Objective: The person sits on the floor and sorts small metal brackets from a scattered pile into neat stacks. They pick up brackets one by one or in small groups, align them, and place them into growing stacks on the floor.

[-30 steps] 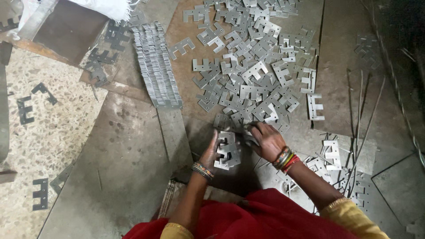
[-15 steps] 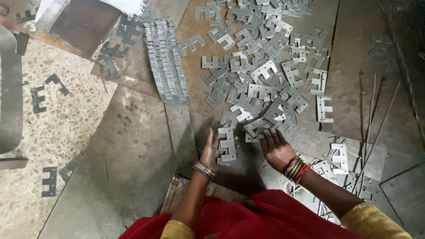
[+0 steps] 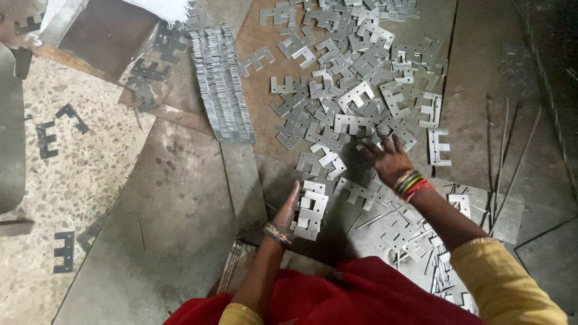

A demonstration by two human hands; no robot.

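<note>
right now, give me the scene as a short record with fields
left hand: holds a small stack of e-shaped plates upright on the floor
right hand: spread flat on the loose pile of plates
long row of stacked plates: lies left of the pile
thin metal rods: right side
dark plates: scattered on the speckled floor
</note>
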